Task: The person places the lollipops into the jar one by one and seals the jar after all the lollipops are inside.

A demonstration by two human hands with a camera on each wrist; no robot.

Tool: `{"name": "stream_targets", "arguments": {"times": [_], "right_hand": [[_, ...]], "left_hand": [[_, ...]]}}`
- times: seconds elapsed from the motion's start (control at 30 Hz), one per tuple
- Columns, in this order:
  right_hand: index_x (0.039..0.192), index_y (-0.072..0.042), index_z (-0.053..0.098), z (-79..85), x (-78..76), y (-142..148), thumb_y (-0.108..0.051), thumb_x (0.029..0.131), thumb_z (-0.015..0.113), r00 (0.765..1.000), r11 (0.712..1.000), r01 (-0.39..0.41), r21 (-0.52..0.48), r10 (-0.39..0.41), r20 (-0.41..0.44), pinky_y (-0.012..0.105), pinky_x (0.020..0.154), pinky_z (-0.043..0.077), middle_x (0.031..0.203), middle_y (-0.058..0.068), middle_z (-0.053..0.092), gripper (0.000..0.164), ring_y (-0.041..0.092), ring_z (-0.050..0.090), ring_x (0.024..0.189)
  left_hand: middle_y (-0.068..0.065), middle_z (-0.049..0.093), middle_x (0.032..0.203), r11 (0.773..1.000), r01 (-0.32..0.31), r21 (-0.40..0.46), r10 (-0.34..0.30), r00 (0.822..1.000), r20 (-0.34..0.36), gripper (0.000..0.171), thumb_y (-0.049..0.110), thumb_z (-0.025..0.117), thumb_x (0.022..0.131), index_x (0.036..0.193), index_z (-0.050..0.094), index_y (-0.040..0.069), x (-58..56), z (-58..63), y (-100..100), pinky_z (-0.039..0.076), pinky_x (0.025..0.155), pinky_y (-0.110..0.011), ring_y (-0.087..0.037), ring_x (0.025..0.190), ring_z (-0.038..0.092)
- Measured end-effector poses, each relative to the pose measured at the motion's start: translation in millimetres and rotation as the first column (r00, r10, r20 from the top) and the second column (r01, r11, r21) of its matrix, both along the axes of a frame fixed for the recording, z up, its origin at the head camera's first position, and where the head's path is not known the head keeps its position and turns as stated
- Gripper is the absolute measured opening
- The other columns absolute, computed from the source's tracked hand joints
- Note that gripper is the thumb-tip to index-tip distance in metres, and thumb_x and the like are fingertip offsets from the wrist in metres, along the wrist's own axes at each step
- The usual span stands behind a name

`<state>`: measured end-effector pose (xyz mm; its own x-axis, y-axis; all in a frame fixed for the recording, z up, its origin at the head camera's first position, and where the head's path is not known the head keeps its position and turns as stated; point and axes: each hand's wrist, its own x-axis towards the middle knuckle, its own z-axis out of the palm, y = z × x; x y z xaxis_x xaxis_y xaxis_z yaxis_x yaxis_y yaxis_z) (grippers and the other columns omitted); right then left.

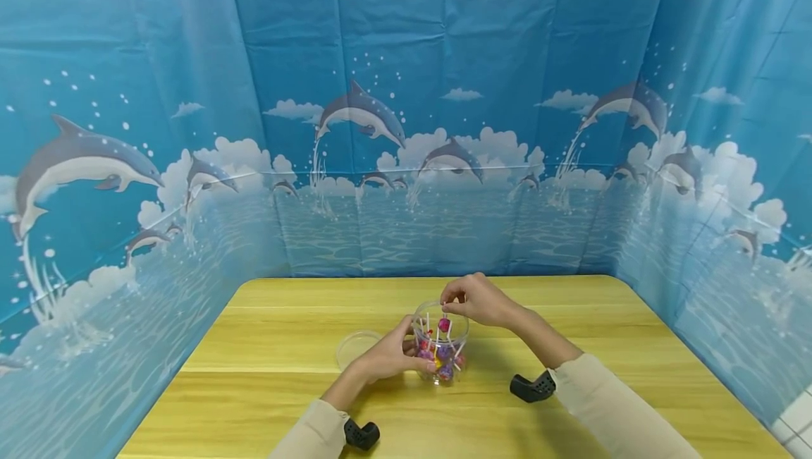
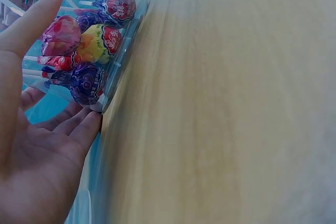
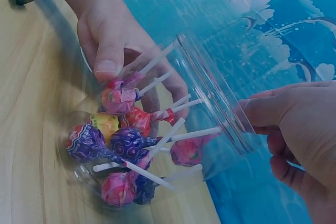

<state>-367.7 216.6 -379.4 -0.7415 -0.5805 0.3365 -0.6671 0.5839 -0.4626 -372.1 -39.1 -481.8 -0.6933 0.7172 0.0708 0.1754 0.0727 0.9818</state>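
A clear plastic jar [image 1: 462, 338] stands on the table, with several wrapped lollipops in it, sticks pointing up. My left hand [image 1: 388, 355] grips the jar from its left side, thumb across the front. Purple, pink and yellow lollipops [image 2: 98, 44] show through the wall beyond my thumb in the left wrist view. At the jar's mouth, my right hand [image 1: 480, 300] pinches the stick of a pink lollipop [image 1: 445, 325]. The head of this pink lollipop [image 3: 186, 151] is inside the jar, near the rim, apart from most others. My right fingertips [image 3: 257, 113] are partly behind the clear rim.
Left of the jar, a clear round lid [image 1: 357, 350] lies on the yellow wood-grain table [image 1: 266, 346], partly behind my left hand. A blue dolphin-print curtain [image 1: 444, 226] hangs along the table's back and sides. Black wrist mounts [image 1: 533, 387] sit at both sleeves.
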Motion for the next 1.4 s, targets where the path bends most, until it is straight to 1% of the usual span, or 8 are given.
{"name": "stream_targets", "arguments": {"times": [0.1, 0.33, 0.67, 0.87, 1.0, 1.1, 1.23, 1.4], "right_hand": [[0.095, -0.016, 0.08, 1.0, -0.1, 0, -0.009, 0.096, 0.075, 1.0, 1.0, -0.006, 0.02, 0.007, -0.019, 0.029, 0.06, 0.053, 0.09, -0.01, 0.073, 0.008, 0.005, 0.061, 0.068], [0.096, -0.015, 0.079, 1.6, 1.5, -1, -0.007, 0.095, 0.076, 1.0, 1.0, -0.016, 0.026, 0.016, -0.023, 0.028, 0.062, 0.054, 0.091, -0.009, 0.073, 0.008, 0.004, 0.061, 0.07], [0.097, -0.014, 0.078, 1.1, 1.9, -1, -0.008, 0.095, 0.076, 1.0, 1.0, -0.013, 0.028, 0.013, -0.016, 0.028, 0.066, 0.055, 0.092, -0.009, 0.073, 0.007, 0.004, 0.062, 0.074], [0.104, -0.011, 0.077, -1.0, 5.8, 2, -0.014, 0.098, 0.075, 0.999, 0.999, -0.017, -0.034, 0.016, -0.038, 0.03, 0.066, 0.054, 0.099, -0.005, 0.072, 0.008, 0.009, 0.06, 0.076], [0.114, -0.01, 0.076, -6.6, 8.2, 5, -0.024, 0.1, 0.072, 1.0, 0.993, 0.017, -0.118, -0.016, 0.011, 0.035, 0.073, 0.054, 0.11, 0.0, 0.071, 0.02, 0.015, 0.06, 0.087], [0.125, -0.01, 0.072, -12.9, 9.6, 9, -0.028, 0.101, 0.071, 0.998, 0.982, 0.044, -0.185, -0.032, 0.063, 0.044, 0.082, 0.055, 0.118, 0.006, 0.069, 0.03, 0.021, 0.062, 0.099], [0.145, -0.007, 0.058, -23.7, 12.1, 17, -0.028, 0.101, 0.07, 0.986, 0.953, 0.039, -0.301, 0.012, 0.166, 0.06, 0.097, 0.049, 0.134, 0.016, 0.061, 0.049, 0.039, 0.059, 0.118], [0.162, -0.011, 0.033, -40.8, 16.4, 23, -0.031, 0.099, 0.072, 0.949, 0.916, 0.025, -0.401, 0.104, 0.297, 0.068, 0.109, 0.034, 0.154, 0.021, 0.042, 0.077, 0.049, 0.039, 0.14]], "left_hand": [[-0.014, 0.049, 0.146, 1.0, 0.003, 0.006, -0.003, 1.0, 0.001, 0.086, 0.014, 0.082, 0.092, 0.158, 0.028, 0.018, -0.2, 0.8, 0, 0.052, 0.1, -0.037, -0.025, 0.131, 0.056], [-0.015, 0.049, 0.147, 1.0, -0.005, -0.002, 0.005, 1.0, -0.019, 0.093, 0.015, 0.083, 0.091, 0.16, 0.022, 0.008, -0.3, 1.8, 1, 0.051, 0.1, -0.036, -0.026, 0.133, 0.055], [-0.013, 0.047, 0.149, 1.0, -0.013, -0.01, 0.013, 1.0, -0.018, 0.092, 0.016, 0.084, 0.09, 0.16, 0.024, 0.015, -0.2, 0.8, 0, 0.05, 0.102, -0.035, -0.027, 0.135, 0.053], [-0.01, 0.048, 0.148, 1.0, 0.0, -0.006, 0.0, 1.0, -0.016, 0.091, 0.017, 0.083, 0.091, 0.161, 0.024, 0.015, -0.5, 1.6, 0, 0.05, 0.102, -0.036, -0.025, 0.134, 0.054], [-0.009, 0.05, 0.145, 1.0, 0.005, 0.002, -0.004, 1.0, -0.018, 0.089, 0.016, 0.083, 0.091, 0.159, 0.027, 0.016, -0.8, 2.4, 0, 0.05, 0.101, -0.036, -0.024, 0.131, 0.056], [-0.009, 0.051, 0.145, 1.0, -0.001, -0.005, 0.001, 1.0, -0.024, 0.089, 0.016, 0.084, 0.091, 0.159, 0.027, 0.015, -1.2, 2.5, -1, 0.05, 0.101, -0.036, -0.024, 0.131, 0.055], [-0.008, 0.051, 0.145, 0.999, -0.023, -0.032, 0.022, 0.999, -0.034, 0.089, 0.019, 0.084, 0.091, 0.16, 0.027, 0.018, -1.6, 2.1, -2, 0.05, 0.102, -0.036, -0.024, 0.131, 0.055], [-0.007, 0.049, 0.147, 0.999, -0.028, -0.039, 0.026, 0.999, -0.043, 0.092, 0.021, 0.085, 0.089, 0.16, 0.027, 0.018, -1.7, 1.9, -2, 0.049, 0.103, -0.036, -0.025, 0.133, 0.054]]}}
